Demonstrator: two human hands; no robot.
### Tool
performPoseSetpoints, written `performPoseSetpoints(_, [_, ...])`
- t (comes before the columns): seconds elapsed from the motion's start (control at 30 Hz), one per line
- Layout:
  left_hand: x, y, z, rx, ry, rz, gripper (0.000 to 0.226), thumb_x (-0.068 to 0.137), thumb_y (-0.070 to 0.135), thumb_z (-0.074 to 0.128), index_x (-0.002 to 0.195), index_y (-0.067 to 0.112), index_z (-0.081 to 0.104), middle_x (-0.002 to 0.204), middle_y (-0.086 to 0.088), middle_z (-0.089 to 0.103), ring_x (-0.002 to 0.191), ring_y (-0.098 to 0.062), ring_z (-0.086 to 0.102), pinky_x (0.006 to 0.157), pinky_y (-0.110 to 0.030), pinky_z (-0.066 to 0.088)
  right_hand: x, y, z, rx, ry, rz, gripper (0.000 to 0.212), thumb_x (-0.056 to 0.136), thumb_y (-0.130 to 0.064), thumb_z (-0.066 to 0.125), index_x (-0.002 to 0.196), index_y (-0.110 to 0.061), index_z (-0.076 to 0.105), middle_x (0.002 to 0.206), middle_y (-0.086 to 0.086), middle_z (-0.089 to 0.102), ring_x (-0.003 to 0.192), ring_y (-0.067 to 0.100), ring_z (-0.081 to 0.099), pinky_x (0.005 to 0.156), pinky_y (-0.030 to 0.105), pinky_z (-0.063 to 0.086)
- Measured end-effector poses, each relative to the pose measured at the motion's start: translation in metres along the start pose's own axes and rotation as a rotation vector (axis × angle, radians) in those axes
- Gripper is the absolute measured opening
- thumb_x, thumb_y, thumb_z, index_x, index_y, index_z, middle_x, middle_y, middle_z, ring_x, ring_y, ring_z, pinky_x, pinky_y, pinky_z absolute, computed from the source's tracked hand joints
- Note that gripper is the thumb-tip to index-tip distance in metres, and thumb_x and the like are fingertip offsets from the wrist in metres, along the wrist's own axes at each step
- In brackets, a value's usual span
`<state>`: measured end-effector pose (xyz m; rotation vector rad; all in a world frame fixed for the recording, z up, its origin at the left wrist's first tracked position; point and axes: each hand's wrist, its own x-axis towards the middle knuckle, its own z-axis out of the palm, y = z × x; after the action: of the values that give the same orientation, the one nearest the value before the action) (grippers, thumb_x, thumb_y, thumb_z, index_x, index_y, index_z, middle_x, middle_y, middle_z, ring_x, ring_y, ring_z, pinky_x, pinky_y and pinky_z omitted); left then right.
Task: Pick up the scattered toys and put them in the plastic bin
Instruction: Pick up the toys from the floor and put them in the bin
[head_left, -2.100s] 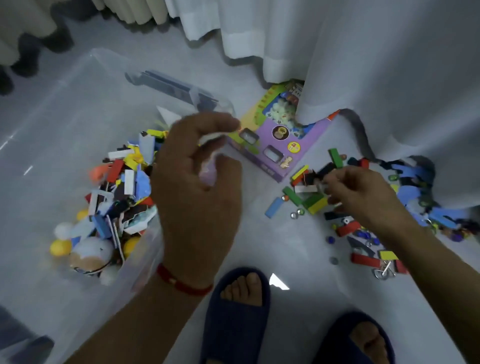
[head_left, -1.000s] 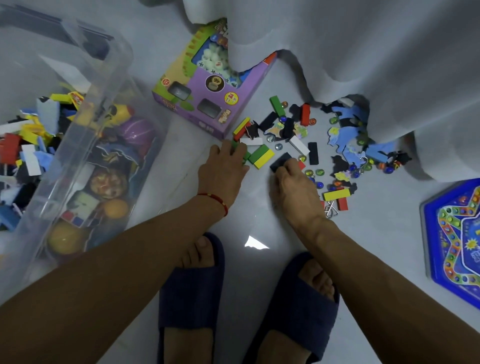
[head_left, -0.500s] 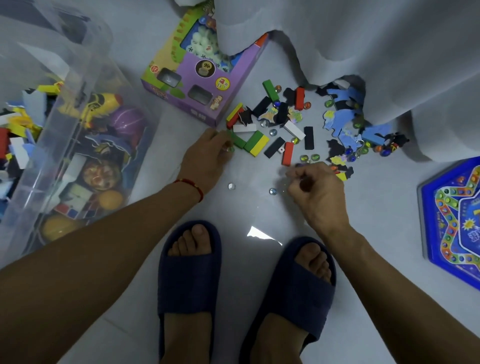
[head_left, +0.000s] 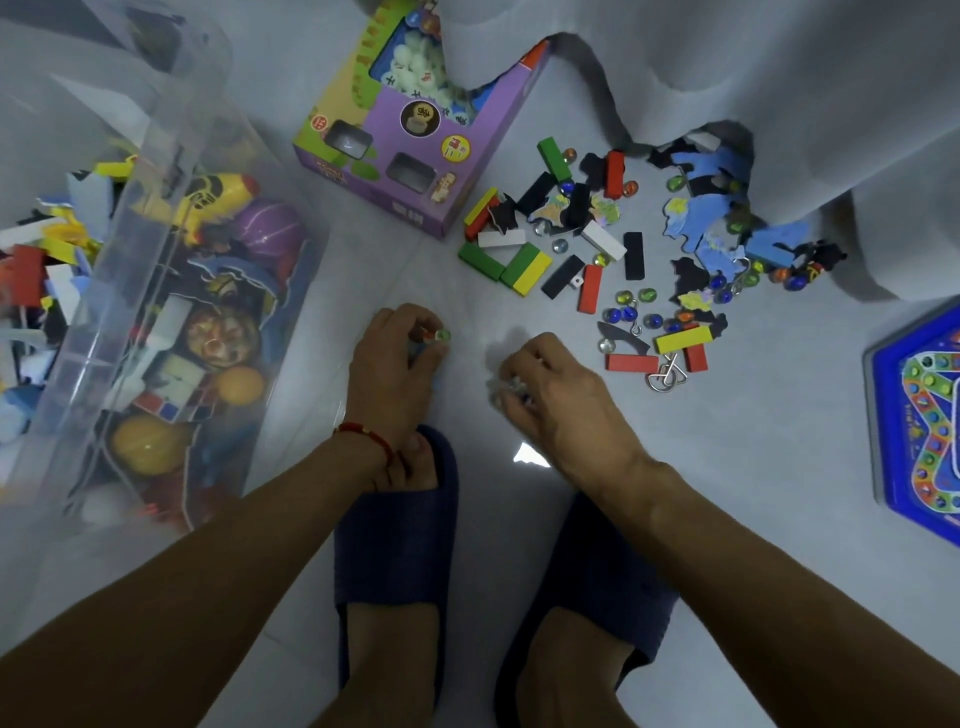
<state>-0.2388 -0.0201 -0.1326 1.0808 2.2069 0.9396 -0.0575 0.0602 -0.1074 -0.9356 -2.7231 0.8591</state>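
Slippers (head_left: 395, 551): dark blue, nearest, toes pointing toward the toys, flat on the pale floor (head_left: 727, 467).
Left hand (head_left: 397, 358): low over the floor just ahead of the left slipper, fingers curled, pinching a small marble (head_left: 442, 335) at the fingertips; red cord round the wrist.
Right hand (head_left: 550, 395): beside the left, knuckles up, fingers curled round small clear pieces; blurred, contents not plain.
Plastic bin (head_left: 171, 171): clear, to the left of the arms, already heaped with blocks, balls and foam pieces.
Scattered toys (head_left: 587, 260): beyond the hands, on the floor; coloured blocks, marbles, blue and black puzzle pieces, a wire puzzle (head_left: 667, 374) near the right hand.
Game board (head_left: 919, 410): blue, hexagonal, at the right edge, well apart from the pile.
Purple box (head_left: 415, 135): farther, between bin and pile, top tucked under the curtain (head_left: 727, 78).
Curtain: white, farthest, hem draped over some puzzle pieces.
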Motion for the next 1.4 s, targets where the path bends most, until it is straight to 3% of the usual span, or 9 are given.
performPoseSetpoints(0.3, [-0.015, 0.035, -0.020, -0.292, 0.025, -0.350, 0.009, 0.092, 0.022, 0.065, 0.100, 0.018, 0.064, 0.099, -0.005, 0.062, 0.063, -0.019, 0.063, 0.048, -0.029, 0.053, -0.008, 0.008, 0.044, -0.220, -0.103, -0.110, 0.046, 0.074, -0.005, 0.082, 0.115, -0.008, 0.063, 0.107, 0.013, 0.061, 0.087, 0.025, 0.063, 0.072, 0.029, 0.053])
performPoseSetpoints(0.4, [-0.012, 0.074, -0.045, -0.495, 0.046, -0.428, 0.015, 0.091, 0.020, 0.066, 0.103, 0.012, 0.064, 0.099, -0.007, 0.059, 0.054, -0.011, 0.059, 0.047, -0.029, 0.051, 0.003, -0.005, 0.024, 0.278, -0.012, 0.294, 0.007, 0.096, -0.013, 0.062, 0.102, -0.012, 0.066, 0.094, 0.010, 0.066, 0.078, 0.022, 0.064, 0.071, 0.027, 0.053])
performPoseSetpoints(0.5, [-0.006, 0.115, -0.088, -0.663, 0.113, -0.355, 0.017, 0.092, 0.017, 0.064, 0.105, 0.007, 0.064, 0.095, -0.008, 0.058, 0.055, -0.012, 0.057, 0.046, -0.028, 0.049, 0.036, -0.033, -0.025, 1.123, -0.029, 0.802, 0.013, 0.098, -0.007, 0.056, 0.102, -0.001, 0.068, 0.090, 0.018, 0.069, 0.069, 0.019, 0.067, 0.061, 0.020, 0.057])
performPoseSetpoints(0.73, [-0.013, 0.152, -0.203, -0.934, 0.445, -0.253, 0.008, 0.095, 0.019, 0.059, 0.099, 0.015, 0.064, 0.089, -0.004, 0.062, 0.064, -0.012, 0.056, 0.045, -0.017, 0.044, 0.152, -0.152, -0.134, 1.529, -0.181, 0.419, 0.016, 0.092, -0.003, 0.053, 0.084, -0.002, 0.066, 0.078, 0.014, 0.060, 0.061, 0.018, 0.058, 0.051, 0.025, 0.048])
performPoseSetpoints(0.9, [-0.005, 0.101, -0.242, -1.216, 0.683, -0.511, 0.009, 0.094, 0.014, 0.058, 0.087, 0.008, 0.059, 0.090, -0.010, 0.062, 0.091, -0.019, 0.068, 0.067, -0.023, 0.057, 0.204, -0.229, -0.127, 1.471, -0.400, 0.345, 0.028, 0.098, -0.016, 0.051, 0.113, 0.007, 0.053, 0.093, 0.024, 0.043, 0.072, 0.033, 0.048, 0.095, 0.052, 0.054])
performPoseSetpoints(0.93, [-0.006, 0.096, -0.242, -1.164, 0.698, -0.544, 0.008, 0.094, 0.012, 0.058, 0.094, 0.004, 0.059, 0.100, -0.015, 0.061, 0.102, -0.019, 0.068, 0.071, -0.024, 0.058, 0.206, -0.235, -0.121, 1.444, -0.432, 0.392, 0.035, 0.096, -0.023, 0.054, 0.122, 0.000, 0.052, 0.106, 0.026, 0.047, 0.096, 0.041, 0.061, 0.097, 0.052, 0.052])
performPoseSetpoints(1.13, [-0.006, 0.104, -0.212, -0.401, 0.617, -0.211, 0.028, 0.097, 0.007, 0.055, 0.123, -0.001, 0.057, 0.102, 0.005, 0.064, 0.092, 0.012, 0.063, 0.070, -0.002, 0.045, 0.156, -0.202, -0.099, 1.045, -0.171, 0.192, 0.027, 0.094, -0.020, 0.057, 0.104, 0.002, 0.068, 0.100, 0.021, 0.069, 0.095, 0.038, 0.067, 0.087, 0.059, 0.053])
performPoseSetpoints(1.23, [0.001, 0.117, -0.175, -0.404, 0.709, -0.004, 0.030, 0.086, -0.008, 0.061, 0.114, 0.003, 0.062, 0.107, -0.005, 0.068, 0.100, -0.006, 0.066, 0.084, -0.017, 0.051, 0.110, -0.146, -0.083, 0.900, -0.050, 0.266, 0.018, 0.092, -0.027, 0.055, 0.102, -0.022, 0.070, 0.097, -0.007, 0.071, 0.088, 0.015, 0.069, 0.079, 0.047, 0.059])
performPoseSetpoints(1.4, [0.017, 0.097, -0.074, -0.254, 0.210, 0.023, 0.035, 0.079, -0.005, 0.059, 0.105, 0.018, 0.065, 0.105, 0.005, 0.061, 0.097, -0.008, 0.059, 0.078, -0.018, 0.049, 0.074, -0.011, -0.045, 0.130, 0.005, 0.425, 0.028, 0.090, -0.019, 0.059, 0.117, -0.018, 0.061, 0.115, 0.004, 0.059, 0.098, 0.018, 0.060, 0.074, 0.027, 0.048])
